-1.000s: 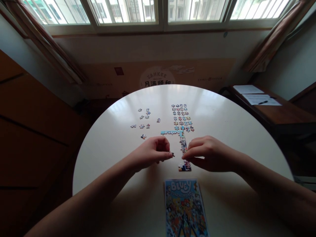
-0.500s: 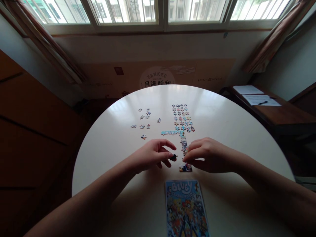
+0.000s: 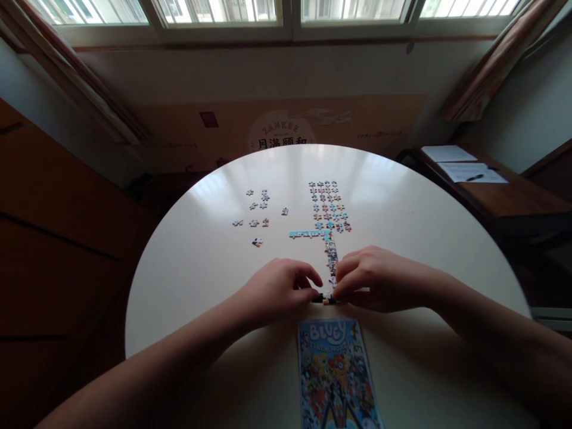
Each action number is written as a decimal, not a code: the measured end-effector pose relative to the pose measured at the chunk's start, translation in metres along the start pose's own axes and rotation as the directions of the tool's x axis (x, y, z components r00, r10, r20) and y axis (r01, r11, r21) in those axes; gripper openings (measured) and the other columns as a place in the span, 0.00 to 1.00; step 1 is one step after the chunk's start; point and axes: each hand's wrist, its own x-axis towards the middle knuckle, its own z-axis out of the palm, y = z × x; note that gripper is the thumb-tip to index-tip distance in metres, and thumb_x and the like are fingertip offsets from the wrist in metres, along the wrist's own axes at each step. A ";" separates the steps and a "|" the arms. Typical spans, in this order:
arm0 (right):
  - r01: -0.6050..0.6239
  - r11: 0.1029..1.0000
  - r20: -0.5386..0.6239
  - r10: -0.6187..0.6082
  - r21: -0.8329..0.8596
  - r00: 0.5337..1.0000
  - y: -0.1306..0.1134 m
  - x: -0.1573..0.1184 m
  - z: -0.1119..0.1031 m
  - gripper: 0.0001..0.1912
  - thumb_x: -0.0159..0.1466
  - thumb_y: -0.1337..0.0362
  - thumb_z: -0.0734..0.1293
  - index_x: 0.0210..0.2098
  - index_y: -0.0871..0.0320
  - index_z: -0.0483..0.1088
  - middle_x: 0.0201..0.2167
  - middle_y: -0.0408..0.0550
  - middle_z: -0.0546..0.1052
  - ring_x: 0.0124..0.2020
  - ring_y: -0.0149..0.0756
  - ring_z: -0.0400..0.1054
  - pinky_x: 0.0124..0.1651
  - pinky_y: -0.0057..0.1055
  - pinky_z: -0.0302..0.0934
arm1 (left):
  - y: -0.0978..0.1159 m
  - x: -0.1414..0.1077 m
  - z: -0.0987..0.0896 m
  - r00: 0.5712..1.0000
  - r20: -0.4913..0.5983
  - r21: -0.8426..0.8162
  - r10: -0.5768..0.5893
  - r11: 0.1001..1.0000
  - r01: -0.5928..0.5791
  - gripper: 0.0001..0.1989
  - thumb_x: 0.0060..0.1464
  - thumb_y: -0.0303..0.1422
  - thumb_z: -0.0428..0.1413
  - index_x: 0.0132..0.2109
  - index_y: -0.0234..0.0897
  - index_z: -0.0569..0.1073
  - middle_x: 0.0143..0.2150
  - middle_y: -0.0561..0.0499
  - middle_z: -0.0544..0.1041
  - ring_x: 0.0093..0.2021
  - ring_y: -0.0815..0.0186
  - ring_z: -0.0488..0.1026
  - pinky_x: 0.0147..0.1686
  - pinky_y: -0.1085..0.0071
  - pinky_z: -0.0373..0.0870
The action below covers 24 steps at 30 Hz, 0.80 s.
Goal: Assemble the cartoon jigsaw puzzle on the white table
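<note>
On a white round table, joined puzzle pieces form a light blue strip [image 3: 308, 234] and a darker column [image 3: 331, 255] running down from its right end. My left hand [image 3: 286, 289] has its thumb and fingertips on a dark puzzle piece [image 3: 317, 298] at the left of the column's bottom end. My right hand [image 3: 370, 279] is closed, its fingertips pressed on the bottom corner pieces [image 3: 326, 300] from the right; what lies under them is partly hidden.
Loose pieces [image 3: 325, 207] stand in rows behind the strip, and several more [image 3: 254, 223] are scattered at the left. A Bluey picture sheet [image 3: 337, 375] lies at the table's near side. Papers [image 3: 465, 172] rest on a brown side table [image 3: 513, 199].
My left hand has moved right and slightly down, bringing the dark piece against the bottom corner pieces. My right hand has shifted slightly left. The view has tilted down a little.
</note>
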 end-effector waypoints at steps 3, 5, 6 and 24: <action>-0.002 1.000 0.005 0.002 -0.028 1.000 -0.001 0.000 0.000 0.08 0.66 0.65 0.68 0.41 0.48 0.80 0.37 0.41 0.80 0.35 0.29 0.71 0.35 0.28 0.56 | 0.000 0.000 0.004 1.000 -0.024 0.076 0.015 0.997 -0.013 0.10 0.52 0.33 0.59 0.41 0.43 0.82 0.36 0.51 0.83 0.35 0.62 0.78 0.36 0.68 0.69; 0.000 0.999 0.007 0.000 -0.047 1.000 -0.003 0.001 0.001 0.08 0.65 0.66 0.69 0.40 0.47 0.80 0.37 0.41 0.80 0.35 0.29 0.70 0.35 0.28 0.55 | -0.001 0.000 0.005 0.999 -0.034 0.118 0.025 0.993 -0.021 0.10 0.53 0.34 0.59 0.41 0.44 0.82 0.36 0.51 0.83 0.36 0.61 0.78 0.36 0.68 0.69; 0.002 0.998 0.007 -0.002 -0.055 1.000 -0.003 0.002 0.001 0.08 0.65 0.66 0.69 0.40 0.48 0.80 0.37 0.40 0.79 0.34 0.29 0.70 0.34 0.28 0.55 | -0.001 0.000 0.005 0.999 -0.038 0.137 0.031 0.990 -0.025 0.10 0.53 0.34 0.59 0.41 0.44 0.82 0.36 0.51 0.83 0.36 0.61 0.78 0.35 0.68 0.68; -0.012 0.998 0.001 0.012 -0.066 1.000 -0.005 0.005 0.004 0.07 0.64 0.66 0.67 0.36 0.50 0.79 0.34 0.41 0.78 0.31 0.29 0.68 0.33 0.29 0.54 | 0.001 0.001 0.009 0.996 -0.050 0.341 0.069 0.939 -0.048 0.08 0.56 0.35 0.57 0.41 0.47 0.81 0.39 0.52 0.82 0.38 0.60 0.76 0.36 0.66 0.66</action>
